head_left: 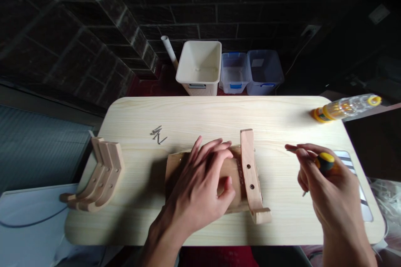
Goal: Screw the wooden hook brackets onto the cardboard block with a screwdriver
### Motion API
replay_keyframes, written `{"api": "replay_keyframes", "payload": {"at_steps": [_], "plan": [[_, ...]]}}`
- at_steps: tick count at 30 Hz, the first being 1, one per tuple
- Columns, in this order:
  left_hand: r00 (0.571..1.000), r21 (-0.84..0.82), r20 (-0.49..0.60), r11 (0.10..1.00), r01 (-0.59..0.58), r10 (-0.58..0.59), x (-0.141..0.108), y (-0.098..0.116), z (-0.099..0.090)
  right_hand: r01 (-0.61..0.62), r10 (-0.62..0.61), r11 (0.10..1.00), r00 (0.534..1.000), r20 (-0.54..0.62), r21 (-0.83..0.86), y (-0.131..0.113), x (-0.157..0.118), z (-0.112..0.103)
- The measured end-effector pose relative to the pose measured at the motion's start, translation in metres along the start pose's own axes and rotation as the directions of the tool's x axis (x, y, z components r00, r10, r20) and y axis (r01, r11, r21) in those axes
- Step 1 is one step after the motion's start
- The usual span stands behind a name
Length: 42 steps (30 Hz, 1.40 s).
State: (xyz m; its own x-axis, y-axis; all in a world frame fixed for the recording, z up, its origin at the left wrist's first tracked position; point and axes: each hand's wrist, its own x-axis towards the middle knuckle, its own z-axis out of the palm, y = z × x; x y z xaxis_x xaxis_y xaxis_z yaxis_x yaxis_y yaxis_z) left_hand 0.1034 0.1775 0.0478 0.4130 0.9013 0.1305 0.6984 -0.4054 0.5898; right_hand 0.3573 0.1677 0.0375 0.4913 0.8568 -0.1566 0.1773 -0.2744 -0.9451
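Note:
My left hand (203, 187) lies with spread fingers over a brown, cardboard-like block (230, 171) on the table. Along the block's right edge rests a curved wooden hook (247, 150) with two dark screw holes. To the right, above the tabletop, my right hand (328, 183) is closed around a screwdriver (326, 160) with a yellow and black handle; most of it is hidden in the palm. A thin metal piece, perhaps a screw (291, 149), shows at the thumb and index fingertips. Several loose screws (157, 133) lie left of and beyond the block.
More curved wooden hooks (106, 171) stand together at the table's left edge. A clear tube with yellow ends (347, 107) lies at the far right corner. A cream bin (200, 62), two translucent boxes (234, 71) and a white pipe (168, 50) stand behind the table (200, 117).

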Motion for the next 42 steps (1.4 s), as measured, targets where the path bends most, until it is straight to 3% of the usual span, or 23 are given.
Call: {"api": "replay_keyframes", "payload": {"at_steps": [5, 13, 24, 30, 33, 35, 38, 42], "plan": [[1.000, 0.001, 0.018, 1.000, -0.009, 0.009, -0.002, -0.006, 0.002, -0.101, 0.116, 0.990, 0.981, 0.159, -0.096, 0.000, -0.001, 0.001], [0.997, -0.039, 0.042, 0.998, -0.057, 0.058, 0.001, -0.010, 0.001, -0.066, 0.069, 0.998, 0.990, 0.124, -0.024, -0.008, 0.000, 0.009], [0.995, -0.052, 0.061, 0.996, -0.073, 0.076, 0.003, -0.011, -0.002, 0.176, -0.176, 0.984, 0.984, -0.024, -0.018, -0.026, -0.014, 0.010], [0.994, -0.046, 0.029, 0.993, -0.109, 0.110, 0.004, -0.009, -0.001, 0.219, -0.217, 0.973, 0.976, 0.034, -0.073, -0.021, -0.018, 0.002], [0.993, -0.045, 0.011, 0.992, -0.116, 0.117, 0.008, -0.002, 0.000, 0.192, -0.180, 0.974, 0.978, 0.101, -0.119, -0.021, -0.018, -0.001], [0.993, -0.057, -0.005, 0.991, -0.121, 0.121, 0.011, 0.002, 0.002, 0.174, -0.171, 0.983, 0.984, 0.049, -0.064, -0.024, -0.017, -0.001], [0.992, -0.069, -0.016, 0.990, -0.124, 0.123, 0.014, 0.006, 0.006, 0.221, -0.188, 0.964, 0.960, -0.206, 0.148, -0.028, -0.011, 0.000], [0.991, -0.065, 0.010, 0.989, -0.132, 0.133, 0.014, 0.002, 0.012, 0.159, -0.057, 0.943, 0.943, -0.327, 0.293, -0.034, -0.001, -0.006]]}}
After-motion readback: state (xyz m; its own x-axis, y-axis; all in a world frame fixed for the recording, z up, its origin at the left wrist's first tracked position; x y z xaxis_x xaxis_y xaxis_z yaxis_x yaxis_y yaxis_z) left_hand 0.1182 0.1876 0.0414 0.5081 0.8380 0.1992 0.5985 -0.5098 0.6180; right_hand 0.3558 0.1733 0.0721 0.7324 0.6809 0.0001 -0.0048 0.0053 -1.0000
